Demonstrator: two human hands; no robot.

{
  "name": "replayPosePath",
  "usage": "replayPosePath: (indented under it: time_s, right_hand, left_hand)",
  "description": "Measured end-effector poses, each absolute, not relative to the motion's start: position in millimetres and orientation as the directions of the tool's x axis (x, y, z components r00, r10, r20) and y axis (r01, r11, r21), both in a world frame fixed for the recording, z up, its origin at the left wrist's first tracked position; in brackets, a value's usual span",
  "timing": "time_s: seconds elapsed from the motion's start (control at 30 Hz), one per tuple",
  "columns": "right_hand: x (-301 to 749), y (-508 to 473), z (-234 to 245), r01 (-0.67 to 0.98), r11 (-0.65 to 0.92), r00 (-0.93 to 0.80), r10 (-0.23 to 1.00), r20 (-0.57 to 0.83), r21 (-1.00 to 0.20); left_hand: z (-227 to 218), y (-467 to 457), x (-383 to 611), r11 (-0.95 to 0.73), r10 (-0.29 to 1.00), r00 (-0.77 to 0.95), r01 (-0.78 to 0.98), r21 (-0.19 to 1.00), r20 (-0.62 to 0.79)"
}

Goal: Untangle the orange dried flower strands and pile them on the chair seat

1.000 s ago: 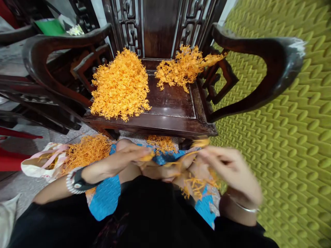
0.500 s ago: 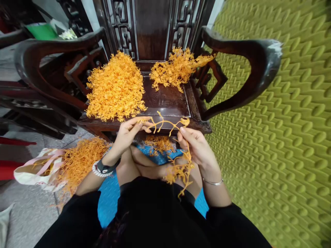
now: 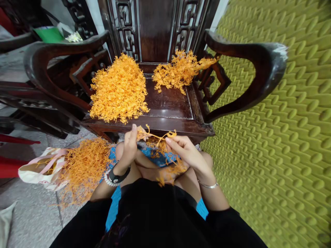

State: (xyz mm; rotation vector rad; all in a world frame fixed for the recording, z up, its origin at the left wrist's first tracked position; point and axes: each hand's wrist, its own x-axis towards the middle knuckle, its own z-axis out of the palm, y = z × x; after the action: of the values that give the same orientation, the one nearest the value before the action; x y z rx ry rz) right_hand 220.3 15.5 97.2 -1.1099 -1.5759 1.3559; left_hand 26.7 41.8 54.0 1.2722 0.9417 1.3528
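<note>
1. Your orange strand (image 3: 155,136) spans the gap between your two hands, near the front edge of the chair (image 3: 170,103); working along this span looks like the step in hand.
2. Keep it only lightly taut, since such thin branches are likely to snap or snag.
3. Hold close to a fork rather than mid-stem; that should give you finer control.
4. Let the blurred orange bunch (image 3: 170,170) hanging below your right hand (image 3: 184,150) dangle freely, so it doesn't tangle.
5. Your right thumb and forefinger pinch the strand, with that hand reaching inward from your right.
6. Your left hand (image 3: 129,146) points its thumb upward, with orange pieces (image 3: 141,132) against its fingers; I can't tell whether they grip the strand.
7. Both forearms (image 3: 214,198) slant forward and inward from black sleeves (image 3: 80,220), bringing your hands together at the middle.
</note>
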Motion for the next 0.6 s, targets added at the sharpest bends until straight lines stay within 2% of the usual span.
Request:
replayPosePath:
  time_s: [0.07,0.2,0.27,0.33,0.4,0.43,0.5,0.57,0.6]
  right_hand:
    - [223,12,96,0.213,0.084,-0.427,0.904,-0.015,-0.973]
    - [228,10,94,0.251,0.132,-0.578,0.815,-0.039,-0.959]
    - [229,11,95,0.273,0.159,-0.614,0.788,-0.044,-0.949]
    - [229,13,96,0.313,0.193,-0.656,0.752,-0.065,-0.930]
    - [227,14,94,0.353,0.226,-0.687,0.721,-0.088,-0.908]
    - [226,15,93,0.364,0.240,-0.689,0.720,-0.086,-0.900]
    - [222,15,93,0.374,0.254,-0.675,0.734,-0.074,-0.892]
    - [217,14,95,0.364,0.252,-0.663,0.747,-0.059,-0.897]
    - [216,13,98,0.348,0.243,-0.654,0.755,-0.049,-0.906]
  left_hand:
    - [67,50,23,-0.193,0.979,0.025,-0.218,0.957,0.203]
    - [85,60,21,-0.110,0.963,0.198,-0.325,0.939,0.182]
    - [92,61,19,-0.224,0.948,0.156,-0.293,0.930,0.277]
    - [100,58,15,-0.424,0.894,0.086,-0.158,0.892,0.440]
    - [108,52,11,-0.571,0.812,0.198,0.081,0.817,0.549]
    - [111,48,10,-0.620,0.774,0.319,0.207,0.757,0.547]
    - [113,40,12,-0.693,0.702,0.558,0.394,0.604,0.442]
    - [111,34,15,-0.742,0.655,0.653,0.460,0.488,0.380]
    - [109,33,16,-0.758,0.643,0.645,0.463,0.460,0.412]
